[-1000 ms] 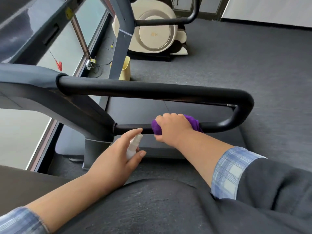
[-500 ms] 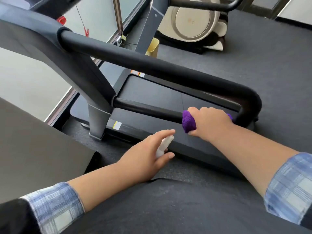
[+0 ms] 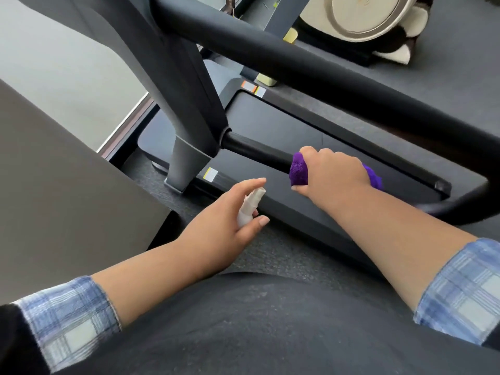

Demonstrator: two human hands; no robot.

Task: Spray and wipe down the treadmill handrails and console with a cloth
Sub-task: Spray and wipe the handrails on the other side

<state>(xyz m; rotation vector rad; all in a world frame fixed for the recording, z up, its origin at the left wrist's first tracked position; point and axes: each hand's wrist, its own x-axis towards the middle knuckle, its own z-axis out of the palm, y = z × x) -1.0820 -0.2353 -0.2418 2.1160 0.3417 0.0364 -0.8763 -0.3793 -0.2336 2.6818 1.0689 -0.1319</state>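
My right hand [image 3: 334, 175] grips a purple cloth [image 3: 298, 171] wrapped around the thin lower black bar [image 3: 257, 152] of the treadmill handrail. The cloth sticks out on both sides of my fist. My left hand [image 3: 230, 219] holds a small white spray bottle [image 3: 250, 205], index finger stretched over its top, nozzle pointing toward the bar. The bottle is a little below and left of the cloth, apart from it. The thick upper handrail [image 3: 311, 66] runs diagonally above both hands. The console is out of view.
The grey treadmill upright [image 3: 186, 125] stands left of the bar, the running deck [image 3: 311, 131] beneath it. A beige machine [image 3: 365, 17] sits at the top right on dark carpet. A dark flat surface [image 3: 67, 190] fills the left side.
The view has tilted down and closer to the treadmill. My right hand with the cloth stays gripped on the lower bar; my left hand keeps the spray bottle beside it.
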